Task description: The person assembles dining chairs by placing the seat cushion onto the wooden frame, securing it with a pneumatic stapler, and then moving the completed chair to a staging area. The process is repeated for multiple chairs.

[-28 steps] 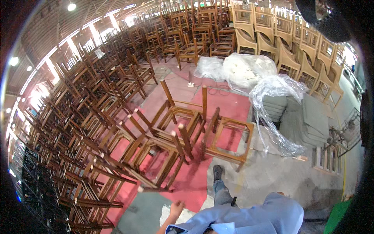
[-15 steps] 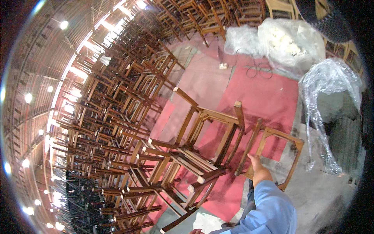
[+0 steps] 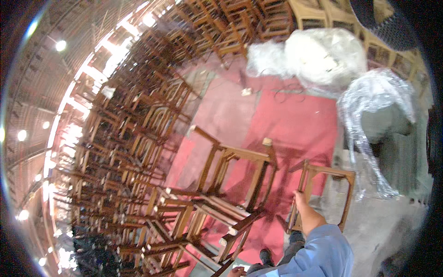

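Observation:
A brown wooden chair frame point(image 3: 330, 171) with an open seat hangs at the right side. My right hand point(image 3: 301, 201), at the end of a blue sleeve, is closed around its left-hand wooden bar. At the lower edge my left hand point(image 3: 237, 271) shows only in part, close to the stacked chair frames, and its fingers are not clear enough to read. Just left of the held frame, a wooden chair frame point(image 3: 246, 153) lies with its legs pointing up on top of other chair frames point(image 3: 224, 208).
Dense rows of stacked wooden chairs point(image 3: 152, 120) fill the left and back. Red matting point(image 3: 295, 120) covers the middle floor. A plastic-wrapped bundle point(image 3: 325, 57) and a sheet of clear plastic point(image 3: 360, 134) sit at the right. My shoe point(image 3: 266, 256) shows below.
My view has shifted, so the surroundings sit lower and further left. The chair frame in my right hand has tilted slightly. More of my legs and left hand shows.

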A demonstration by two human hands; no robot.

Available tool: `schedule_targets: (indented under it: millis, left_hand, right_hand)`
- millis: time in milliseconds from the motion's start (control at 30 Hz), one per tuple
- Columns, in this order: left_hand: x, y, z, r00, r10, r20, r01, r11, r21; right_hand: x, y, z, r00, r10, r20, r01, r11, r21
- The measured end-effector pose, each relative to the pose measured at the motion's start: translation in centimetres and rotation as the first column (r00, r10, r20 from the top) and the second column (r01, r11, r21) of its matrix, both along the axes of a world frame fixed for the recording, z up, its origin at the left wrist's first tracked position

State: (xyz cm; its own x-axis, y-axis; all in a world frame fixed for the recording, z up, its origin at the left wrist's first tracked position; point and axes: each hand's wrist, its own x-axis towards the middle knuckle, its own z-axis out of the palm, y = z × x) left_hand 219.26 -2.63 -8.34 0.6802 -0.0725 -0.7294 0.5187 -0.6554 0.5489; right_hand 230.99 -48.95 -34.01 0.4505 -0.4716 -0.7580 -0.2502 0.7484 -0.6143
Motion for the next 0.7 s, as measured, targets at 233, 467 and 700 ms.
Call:
schedule_targets:
  millis: [233, 467, 700]
  left_hand:
    - [3.3, -1.7, -5.8, 0.843, -0.537, 0.023, 0.524, 0.813, -0.253]
    - [-1.2, -5.8, -9.1, 0.32, -0.942, 0.097, 0.867, 0.25, -0.432]
    - [-5.5, -3.2, -10.1, -0.072, -0.98, 0.186, 0.899, -0.144, -0.413]
  right_hand:
    - [-16.9, -4.2, 17.8, 0.976, 0.138, -0.17, -0.154, 0.984, -0.085]
    - [-40.9, 3.0, 20.3, 0.926, 0.189, -0.327, -0.313, 0.868, -0.384]
    - [-54.0, 24.4, 35.3, 0.886, 0.208, -0.414, -0.377, 0.844, -0.382]
